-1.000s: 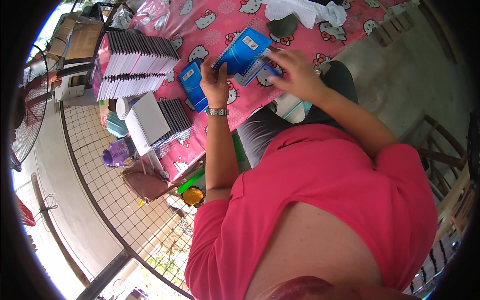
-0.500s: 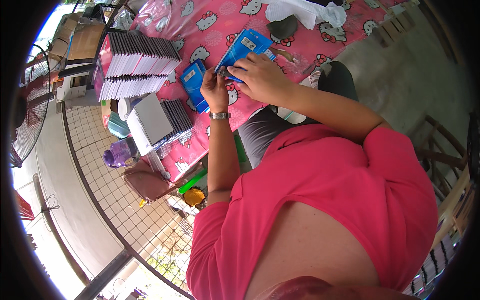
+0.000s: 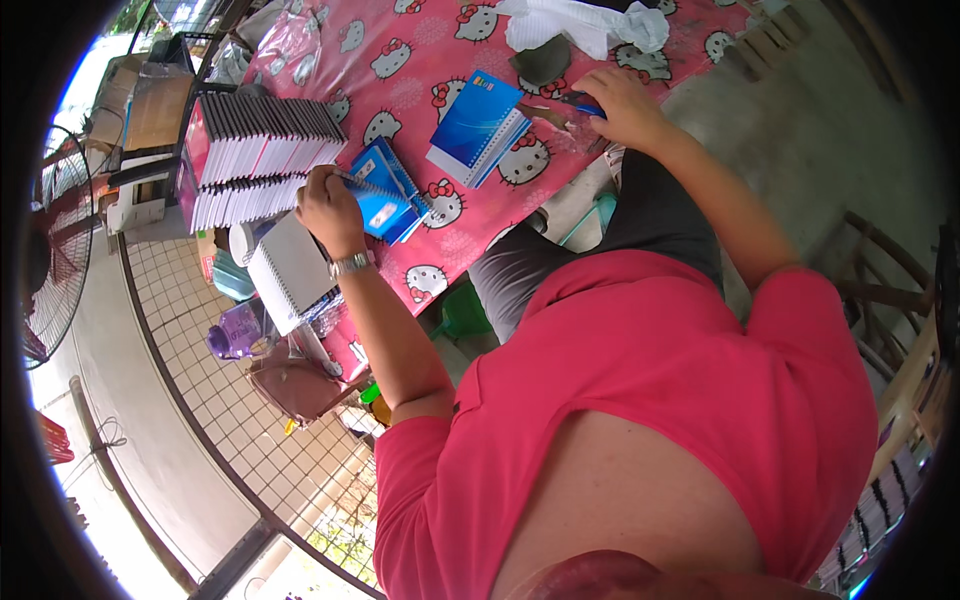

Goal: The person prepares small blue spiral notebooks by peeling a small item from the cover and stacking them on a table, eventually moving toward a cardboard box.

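A blue spiral notebook lies aslant over a small pile of blue notebooks on the table's near left side, its wire coil running from the left hand toward the right and slightly back to the worker; its long axis appears to follow the coil, though the fingers hide one end. The left hand is curled nearly closed, pinching the notebook's left end between thumb and fingers. Just to the right, a second stack of blue notebooks rests apart, long axis slanting from the far right to the near left, the top cover's logo end pointing away from the worker and white page edges fanned along its right side. Beyond it, the right hand is partly closed around a blue-handled hand tool, its exact kind too small to tell. A pink tablecloth printed with cat faces covers the table. Black-coiled books rise in tall stacks at left, near a white-topped spiral notebook and a purple bottle; crumpled white paper lies at the far side.
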`<act>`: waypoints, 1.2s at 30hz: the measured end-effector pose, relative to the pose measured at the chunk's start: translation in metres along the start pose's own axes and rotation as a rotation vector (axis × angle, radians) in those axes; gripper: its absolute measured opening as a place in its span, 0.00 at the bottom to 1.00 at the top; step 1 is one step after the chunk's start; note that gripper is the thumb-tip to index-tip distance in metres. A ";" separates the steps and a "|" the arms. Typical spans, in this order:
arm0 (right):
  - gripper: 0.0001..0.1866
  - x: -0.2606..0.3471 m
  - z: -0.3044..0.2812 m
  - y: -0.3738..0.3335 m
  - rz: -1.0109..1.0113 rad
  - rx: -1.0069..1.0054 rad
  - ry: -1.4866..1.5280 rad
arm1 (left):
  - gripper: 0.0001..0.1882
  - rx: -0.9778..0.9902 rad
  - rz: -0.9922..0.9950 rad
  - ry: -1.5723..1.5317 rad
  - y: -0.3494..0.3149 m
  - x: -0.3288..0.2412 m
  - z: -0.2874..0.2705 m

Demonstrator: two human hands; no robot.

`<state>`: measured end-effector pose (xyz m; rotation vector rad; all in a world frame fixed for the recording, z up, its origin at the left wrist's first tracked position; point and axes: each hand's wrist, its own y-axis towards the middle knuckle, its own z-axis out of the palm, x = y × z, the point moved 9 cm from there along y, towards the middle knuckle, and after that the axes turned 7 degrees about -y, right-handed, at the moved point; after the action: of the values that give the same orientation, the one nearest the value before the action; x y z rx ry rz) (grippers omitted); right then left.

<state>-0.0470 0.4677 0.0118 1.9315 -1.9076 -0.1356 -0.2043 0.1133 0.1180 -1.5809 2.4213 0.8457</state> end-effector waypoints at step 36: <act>0.06 -0.003 -0.073 0.116 0.027 -0.521 0.150 | 0.14 0.086 0.396 0.010 -0.040 -0.118 0.093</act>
<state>-0.1289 0.4910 0.1189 1.5194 -1.6005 -0.4219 -0.1349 0.2443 0.0721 -1.0932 2.7841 0.7724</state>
